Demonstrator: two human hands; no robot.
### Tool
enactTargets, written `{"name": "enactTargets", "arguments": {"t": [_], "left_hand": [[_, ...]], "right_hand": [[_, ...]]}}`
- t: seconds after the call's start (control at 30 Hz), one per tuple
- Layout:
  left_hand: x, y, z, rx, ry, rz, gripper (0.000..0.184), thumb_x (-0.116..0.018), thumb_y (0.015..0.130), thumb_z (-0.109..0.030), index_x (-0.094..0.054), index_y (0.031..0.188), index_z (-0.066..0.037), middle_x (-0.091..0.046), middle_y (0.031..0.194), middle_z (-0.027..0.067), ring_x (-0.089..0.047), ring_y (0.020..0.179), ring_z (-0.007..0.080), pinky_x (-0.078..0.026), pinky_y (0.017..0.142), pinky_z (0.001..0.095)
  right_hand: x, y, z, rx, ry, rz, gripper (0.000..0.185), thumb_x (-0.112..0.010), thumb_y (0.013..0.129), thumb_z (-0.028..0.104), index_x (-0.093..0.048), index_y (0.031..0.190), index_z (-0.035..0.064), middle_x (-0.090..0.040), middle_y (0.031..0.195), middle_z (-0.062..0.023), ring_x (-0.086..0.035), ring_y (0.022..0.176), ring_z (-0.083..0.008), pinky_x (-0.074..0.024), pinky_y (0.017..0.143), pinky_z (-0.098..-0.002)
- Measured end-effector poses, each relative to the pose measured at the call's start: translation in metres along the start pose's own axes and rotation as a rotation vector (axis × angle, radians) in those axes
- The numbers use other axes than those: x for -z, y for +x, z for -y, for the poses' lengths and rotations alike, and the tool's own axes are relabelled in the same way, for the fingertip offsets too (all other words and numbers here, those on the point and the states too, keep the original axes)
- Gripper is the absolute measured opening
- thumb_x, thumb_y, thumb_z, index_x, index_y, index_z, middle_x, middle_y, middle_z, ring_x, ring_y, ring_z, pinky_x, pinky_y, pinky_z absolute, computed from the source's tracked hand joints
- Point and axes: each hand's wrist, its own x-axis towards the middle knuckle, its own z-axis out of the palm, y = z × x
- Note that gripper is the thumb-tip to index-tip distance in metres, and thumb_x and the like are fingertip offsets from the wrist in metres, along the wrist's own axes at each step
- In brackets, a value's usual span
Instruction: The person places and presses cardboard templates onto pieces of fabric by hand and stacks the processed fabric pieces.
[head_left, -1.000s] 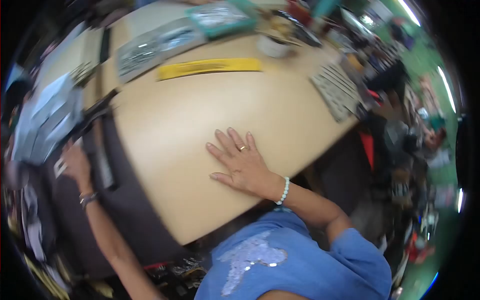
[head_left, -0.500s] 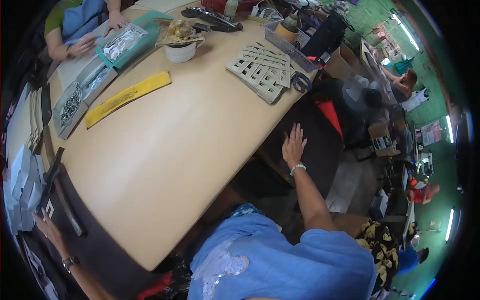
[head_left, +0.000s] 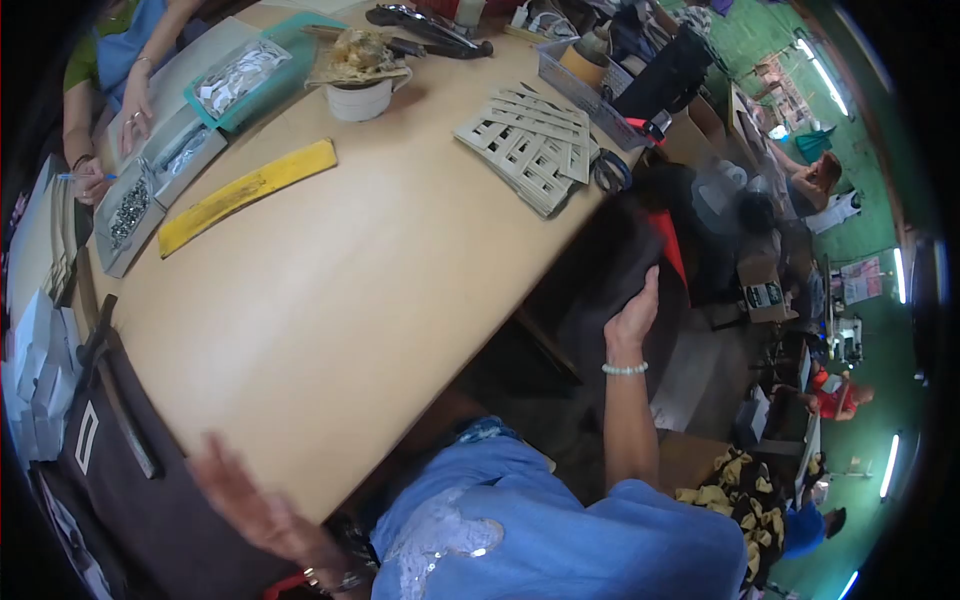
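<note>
Pale worktable [head_left: 330, 270] flanked by two dark brown sheets, with a bare hand at each.
The left-side sheet [head_left: 160, 510] lies along the table's left edge; the right-side sheet [head_left: 625, 245] rises in a bend beyond the near edge. A yellow strip [head_left: 248, 197] crosses the tabletop, and a hammer [head_left: 125, 420] rests on the left-side sheet. The left hand [head_left: 245, 500], motion-blurred, has extended fingers, apparently empty; the right hand [head_left: 630, 322] meets the right-side sheet, its fingers largely hidden, their grip indeterminable. Smallest, a white rectangular frame [head_left: 81, 440] lies beside the hammer.
</note>
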Motion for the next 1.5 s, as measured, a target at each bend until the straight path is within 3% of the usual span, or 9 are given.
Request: {"name": "enactTargets", "arguments": {"t": [0.13,0.2,0.37,0.47,0.53,0.67,0.77,1.03,1.5], "left_hand": [[-0.061,-0.026,-0.009,0.198,-0.288,0.776,0.107,-0.081,0.067,-0.014,-0.011,0.147,0.002,-0.025,0.148,0.025,-0.027,0.138,0.0337,-0.021,0.112,0.0435],[-0.079,-0.032,-0.008,0.401,-0.328,0.797,0.101,-0.076,0.07,-0.011,-0.012,0.147,0.002,-0.026,0.148,0.0236,-0.028,0.138,0.0328,-0.022,0.111,0.0418],[-0.048,-0.016,0.025,0.649,-0.532,0.143,0.061,-0.044,0.08,0.012,-0.035,0.14,0.004,-0.035,0.145,0.0173,-0.036,0.131,0.0265,-0.029,0.108,0.0349],[0.005,0.009,0.036,0.615,-0.435,0.024,0.065,-0.046,0.083,0.013,-0.03,0.144,-0.001,-0.038,0.143,0.0159,-0.038,0.131,0.0208,-0.031,0.107,0.0337],[0.041,0.01,0.051,0.635,-0.413,-0.051,0.065,-0.048,0.083,0.011,-0.029,0.145,-0.001,-0.04,0.142,0.0154,-0.041,0.128,0.0212,-0.031,0.106,0.0336],[0.064,0.003,0.043,0.521,0.078,-0.118,0.069,-0.054,0.085,0.005,-0.022,0.146,0.001,-0.038,0.143,0.0186,-0.039,0.13,0.0278,-0.031,0.106,0.0365],[0.048,-0.003,0.031,-0.035,1.067,-0.235,0.073,-0.059,0.086,-0.002,-0.018,0.146,0.001,-0.041,0.14,0.02,-0.039,0.13,0.0318,-0.029,0.108,0.0408],[-0.039,-0.009,0.014,-0.245,0.765,0.73,0.093,-0.066,0.071,-0.063,-0.038,0.141,-0.009,-0.026,0.148,0.0218,-0.02,0.138,0.0411,-0.016,0.109,0.0592],[-0.035,-0.022,0.028,-0.229,0.852,0.867,0.101,-0.082,0.061,-0.039,-0.029,0.145,-0.017,-0.021,0.151,0.0152,-0.02,0.14,0.0351,-0.022,0.108,0.0606]], "right_hand": [[-0.099,-0.119,0.023,-0.227,0.064,0.175,0.044,-0.045,0.098,0.034,-0.053,0.126,0.0006,-0.056,0.123,-0.0089,-0.053,0.112,-0.0194,-0.0391,0.1,-0.0316],[-0.134,-0.164,0.004,-0.431,0.076,0.287,0.041,-0.035,0.101,0.021,-0.045,0.132,-0.0042,-0.049,0.134,-0.0136,-0.045,0.125,-0.0237,-0.0311,0.107,-0.0333],[-0.191,-0.183,-0.03,-0.327,-0.153,1.3,0.052,-0.028,0.103,0.035,-0.037,0.14,-0.0002,-0.035,0.147,-0.0127,-0.03,0.137,-0.024,-0.017,0.114,-0.0339],[-0.185,-0.165,-0.043,0.372,-0.83,1.479,0.048,-0.039,0.1,0.032,-0.04,0.139,0.0049,-0.035,0.146,-0.0185,-0.031,0.137,-0.0294,-0.0195,0.113,-0.0364],[-0.175,-0.151,-0.058,0.677,-1.104,1.371,0.056,-0.05,0.093,0.041,-0.045,0.135,0.0047,-0.041,0.138,-0.027,-0.038,0.128,-0.0432,-0.024,0.105,-0.0587],[-0.152,-0.146,-0.061,0.798,-1.353,1.318,0.059,-0.052,0.09,0.043,-0.044,0.137,0.0067,-0.033,0.145,-0.0232,-0.03,0.133,-0.0441,-0.0198,0.105,-0.0621],[-0.139,-0.149,-0.062,0.891,-1.478,1.256,0.061,-0.054,0.089,0.043,-0.043,0.137,0.0078,-0.031,0.146,-0.0219,-0.027,0.134,-0.0439,-0.0178,0.105,-0.0635],[-0.108,-0.122,-0.038,0.872,-1.553,1.241,0.067,-0.057,0.086,0.045,-0.04,0.14,0.0088,-0.027,0.148,-0.0204,-0.023,0.137,-0.042,-0.015,0.107,-0.0621],[-0.345,-0.128,-0.174,1.039,-1.092,1.372,0.045,-0.051,0.09,0.035,-0.052,0.125,0.0055,-0.045,0.136,-0.0181,-0.04,0.126,-0.0362,-0.027,0.103,-0.0562]]}}
